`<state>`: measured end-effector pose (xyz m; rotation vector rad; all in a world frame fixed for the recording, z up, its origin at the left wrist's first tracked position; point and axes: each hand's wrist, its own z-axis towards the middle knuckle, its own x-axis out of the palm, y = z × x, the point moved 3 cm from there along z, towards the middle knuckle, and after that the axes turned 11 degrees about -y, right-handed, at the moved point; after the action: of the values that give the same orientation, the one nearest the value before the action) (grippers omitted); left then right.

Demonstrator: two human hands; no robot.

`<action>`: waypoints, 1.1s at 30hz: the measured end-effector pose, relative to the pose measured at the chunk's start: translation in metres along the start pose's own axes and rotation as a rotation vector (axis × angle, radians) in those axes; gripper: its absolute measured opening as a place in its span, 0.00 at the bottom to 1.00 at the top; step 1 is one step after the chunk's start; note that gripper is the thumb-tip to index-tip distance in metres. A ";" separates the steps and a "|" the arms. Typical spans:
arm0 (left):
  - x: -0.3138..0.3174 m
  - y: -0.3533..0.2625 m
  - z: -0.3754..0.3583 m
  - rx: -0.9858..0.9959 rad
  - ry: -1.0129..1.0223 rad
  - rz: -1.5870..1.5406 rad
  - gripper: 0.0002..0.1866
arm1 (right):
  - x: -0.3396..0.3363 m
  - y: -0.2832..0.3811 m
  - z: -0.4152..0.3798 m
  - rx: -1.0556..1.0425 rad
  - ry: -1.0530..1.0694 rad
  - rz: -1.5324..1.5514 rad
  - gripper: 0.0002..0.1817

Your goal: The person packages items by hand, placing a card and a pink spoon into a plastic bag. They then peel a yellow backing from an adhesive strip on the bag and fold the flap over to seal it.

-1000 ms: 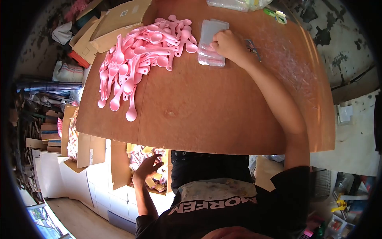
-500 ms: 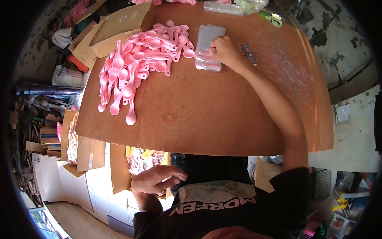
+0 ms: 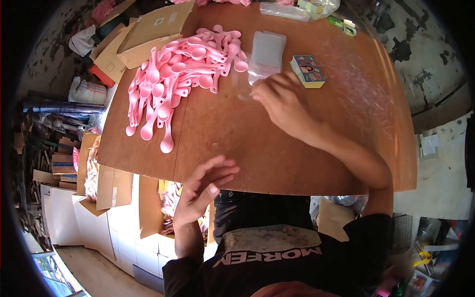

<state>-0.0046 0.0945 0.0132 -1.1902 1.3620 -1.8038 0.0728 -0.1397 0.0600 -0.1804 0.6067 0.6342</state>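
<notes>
My right hand (image 3: pixel 281 101) is pinched just below a stack of clear plastic bags (image 3: pixel 267 49), with a faint see-through bag at its fingertips, hard to make out. To its upper right lies a small stack of printed cards (image 3: pixel 308 71). My left hand (image 3: pixel 205 185) is raised at the table's front edge, fingers apart and holding nothing. A heap of pink plastic spoons (image 3: pixel 170 74) covers the left part of the table (image 3: pixel 222 143).
A cardboard box (image 3: pixel 157 32) stands behind the spoons. Crumpled clear wrap (image 3: pixel 356 84) lies at right, and a green tape dispenser (image 3: pixel 344 25) at the back. Below the table, open boxes (image 3: pixel 114 188) hold packed items.
My right hand has drawn back from the bag stack toward me, uncovering the cards. My left hand has risen from my lap to the table edge, its fingers spreading.
</notes>
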 end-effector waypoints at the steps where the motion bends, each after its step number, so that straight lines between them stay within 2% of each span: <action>1: 0.006 0.002 0.010 0.002 -0.005 -0.005 0.27 | -0.006 0.017 -0.004 -0.047 0.013 0.058 0.04; 3: 0.016 0.011 0.025 -0.186 -0.020 -0.479 0.29 | -0.020 0.051 -0.011 -0.192 0.023 0.074 0.07; 4: 0.021 0.015 0.026 -0.184 -0.020 -0.484 0.29 | -0.025 0.066 -0.017 -0.245 0.032 0.092 0.07; 6: 0.028 0.028 0.028 -0.357 -0.102 -0.566 0.28 | -0.032 0.089 -0.026 -0.349 0.015 0.105 0.07; 8: 0.033 0.031 0.032 -0.409 -0.070 -0.526 0.26 | -0.038 0.090 -0.033 -0.424 0.050 0.210 0.07; 9: 0.033 0.038 0.034 -0.371 -0.138 -0.505 0.25 | -0.041 0.083 -0.035 -0.339 0.050 0.340 0.06; 10: 0.031 0.042 0.036 -0.332 -0.207 -0.484 0.24 | -0.044 0.073 -0.036 -0.338 0.056 0.338 0.06; 12: 0.031 0.040 0.039 -0.296 -0.265 -0.572 0.23 | -0.047 0.029 -0.031 -0.040 0.047 0.156 0.09; 14: 0.024 0.033 0.041 -0.177 -0.384 -0.641 0.23 | -0.037 -0.035 -0.039 0.243 0.066 0.022 0.14; 16: 0.020 0.030 0.042 -0.149 -0.423 -0.683 0.25 | -0.040 -0.092 -0.049 0.214 0.149 -0.345 0.16; 20: 0.019 0.028 0.044 -0.114 -0.452 -0.658 0.25 | -0.046 -0.107 -0.053 0.174 0.187 -0.312 0.16; 22: 0.019 0.029 0.045 -0.136 -0.429 -0.649 0.25 | -0.048 -0.112 -0.057 0.331 0.198 -0.107 0.18; 25: 0.021 0.027 0.049 -0.166 -0.469 -0.624 0.24 | -0.053 -0.114 -0.052 0.278 0.230 -0.047 0.16; 29: 0.023 0.030 0.055 -0.152 -0.458 -0.631 0.23 | -0.057 -0.116 -0.051 0.256 0.289 -0.075 0.13; 31: 0.024 0.029 0.057 -0.112 -0.446 -0.617 0.22 | -0.057 -0.115 -0.053 0.139 0.259 -0.255 0.11; 33: 0.025 0.029 0.059 -0.114 -0.428 -0.629 0.21 | -0.060 -0.108 -0.050 0.188 0.248 -0.320 0.11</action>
<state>0.0356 0.0389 -0.0015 -2.0980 0.9039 -1.7138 0.0753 -0.2729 0.0518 -0.1771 0.8522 0.2441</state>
